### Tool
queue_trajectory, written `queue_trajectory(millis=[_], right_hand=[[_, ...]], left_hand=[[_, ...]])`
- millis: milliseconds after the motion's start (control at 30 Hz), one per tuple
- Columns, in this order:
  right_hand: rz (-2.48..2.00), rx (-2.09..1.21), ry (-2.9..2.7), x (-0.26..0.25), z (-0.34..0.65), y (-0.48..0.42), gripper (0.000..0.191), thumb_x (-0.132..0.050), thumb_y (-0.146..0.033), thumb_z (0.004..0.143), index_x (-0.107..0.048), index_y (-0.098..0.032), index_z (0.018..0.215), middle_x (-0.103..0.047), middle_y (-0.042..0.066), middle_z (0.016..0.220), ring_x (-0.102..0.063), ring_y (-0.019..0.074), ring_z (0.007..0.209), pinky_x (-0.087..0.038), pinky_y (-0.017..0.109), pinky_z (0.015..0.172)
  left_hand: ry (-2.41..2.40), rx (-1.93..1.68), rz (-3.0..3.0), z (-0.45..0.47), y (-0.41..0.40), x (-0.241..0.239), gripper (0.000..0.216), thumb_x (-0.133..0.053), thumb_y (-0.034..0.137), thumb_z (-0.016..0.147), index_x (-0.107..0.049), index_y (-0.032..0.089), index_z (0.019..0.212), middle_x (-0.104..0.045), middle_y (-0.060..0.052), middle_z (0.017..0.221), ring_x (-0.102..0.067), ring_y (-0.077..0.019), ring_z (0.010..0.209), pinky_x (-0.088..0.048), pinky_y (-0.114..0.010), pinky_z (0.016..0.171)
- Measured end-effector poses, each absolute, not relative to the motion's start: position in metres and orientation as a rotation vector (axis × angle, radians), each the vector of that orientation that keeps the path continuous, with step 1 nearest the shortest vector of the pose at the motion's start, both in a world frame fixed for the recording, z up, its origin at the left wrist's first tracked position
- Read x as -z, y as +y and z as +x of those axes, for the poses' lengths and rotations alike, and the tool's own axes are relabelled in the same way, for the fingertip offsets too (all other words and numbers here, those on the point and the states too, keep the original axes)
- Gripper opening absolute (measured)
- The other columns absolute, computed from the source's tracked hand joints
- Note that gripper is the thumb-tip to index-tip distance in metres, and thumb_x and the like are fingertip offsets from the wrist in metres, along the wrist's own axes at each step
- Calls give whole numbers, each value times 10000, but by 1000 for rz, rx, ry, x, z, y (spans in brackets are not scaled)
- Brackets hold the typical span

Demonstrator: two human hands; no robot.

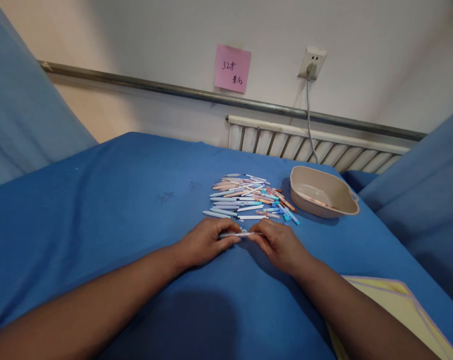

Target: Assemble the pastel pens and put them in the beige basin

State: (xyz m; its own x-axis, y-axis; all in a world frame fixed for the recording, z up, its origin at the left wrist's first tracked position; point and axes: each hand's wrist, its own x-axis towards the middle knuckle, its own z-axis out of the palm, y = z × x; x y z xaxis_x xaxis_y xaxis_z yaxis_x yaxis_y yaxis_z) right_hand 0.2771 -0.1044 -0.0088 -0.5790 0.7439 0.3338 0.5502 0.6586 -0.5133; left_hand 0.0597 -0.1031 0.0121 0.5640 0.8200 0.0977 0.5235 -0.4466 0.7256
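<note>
My left hand (211,241) and my right hand (277,243) face each other above the blue cloth. Between them lies a slim white pen (243,234), pinched at its left part by the left fingers and at its right end by the right fingers. Just beyond my hands spreads a loose pile of pens and pen parts (232,200) in pale blue, peach, white and brown. Turquoise and blue pieces (286,212) gather on the pile's right side. My fingers hide parts of the held pen.
A beige plastic basin (324,175) stands right of the pile with a pen (320,201) in it. A yellow folded cloth or bag (387,290) lies under my right forearm. At the back are a radiator (279,140), a metal rail (166,89) and a plugged-in cable (308,107).
</note>
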Motion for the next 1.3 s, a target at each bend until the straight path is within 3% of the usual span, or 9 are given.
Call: queue_trajectory(millis=[167, 300, 467, 600, 767, 933, 1067, 1233, 1300], right_hand=[[-1022, -539, -2213, 10, 275, -107, 160, -542, -277, 873, -512, -203, 1012, -609, 53, 906, -576, 174, 796, -444, 279, 684], [-958, -453, -2292, 9, 276, -106, 58, -496, -239, 893, -518, -189, 913, -587, 59, 872, -558, 173, 815, -432, 278, 712], [-1080, -477, -2356, 9, 277, -105, 180, -439, -334, 934, -560, -201, 938, -632, 41, 820, -586, 173, 757, -419, 279, 678], [-1076, -545, -2247, 10, 275, -106, 222, -522, -326, 886, -494, -189, 1058, -622, 58, 911, -580, 173, 770, -431, 279, 679], [-972, -540, -2267, 10, 276, -105, 57, -485, -219, 890, -505, -188, 933, -609, 55, 871, -565, 169, 799, -425, 272, 702], [-1080, -563, -2307, 10, 276, -104, 169, -459, -327, 922, -567, -197, 918, -639, 28, 768, -587, 161, 701, -398, 262, 633], [-1087, -631, -2206, 9, 274, -105, 226, -525, -325, 884, -504, -188, 1062, -623, 29, 816, -575, 156, 704, -411, 259, 636], [-961, -503, -2242, 9, 274, -105, 51, -499, -223, 880, -516, -179, 899, -588, 54, 853, -544, 167, 798, -413, 271, 700], [-1004, -489, -2272, 8, 276, -104, 107, -482, -266, 902, -542, -178, 885, -603, 47, 805, -553, 165, 756, -403, 270, 674]], left_hand=[[1056, -581, 2170, 59, -103, -12, 200, -512, 314, 880, -642, 189, 967, -679, -21, 893, -607, -152, 800, -428, -223, 722], [1037, -576, 2180, 58, -102, -12, 183, -525, 295, 873, -645, 182, 951, -680, -21, 896, -605, -149, 810, -432, -219, 728], [1014, -582, 2207, 58, -102, -12, 184, -525, 284, 874, -640, 174, 968, -678, -20, 919, -603, -143, 823, -435, -216, 732], [1036, -584, 2210, 58, -102, -12, 183, -514, 284, 881, -634, 174, 963, -672, -7, 872, -601, -134, 784, -431, -211, 709], [1036, -580, 2205, 58, -102, -12, 179, -510, 278, 884, -629, 177, 971, -673, -5, 895, -600, -133, 805, -432, -213, 731], [1022, -587, 2228, 58, -102, -10, 186, -523, 294, 883, -627, 180, 987, -675, -12, 923, -606, -137, 829, -429, -217, 752], [1009, -577, 2230, 58, -103, -10, 203, -493, 306, 899, -627, 179, 983, -675, -14, 906, -605, -137, 809, -430, -215, 726], [1021, -577, 2200, 58, -102, -13, 205, -492, 309, 898, -627, 172, 969, -668, -9, 879, -600, -133, 793, -431, -214, 724], [1016, -569, 2200, 58, -102, -14, 205, -495, 309, 897, -627, 174, 978, -670, -12, 895, -600, -133, 803, -432, -214, 736]])
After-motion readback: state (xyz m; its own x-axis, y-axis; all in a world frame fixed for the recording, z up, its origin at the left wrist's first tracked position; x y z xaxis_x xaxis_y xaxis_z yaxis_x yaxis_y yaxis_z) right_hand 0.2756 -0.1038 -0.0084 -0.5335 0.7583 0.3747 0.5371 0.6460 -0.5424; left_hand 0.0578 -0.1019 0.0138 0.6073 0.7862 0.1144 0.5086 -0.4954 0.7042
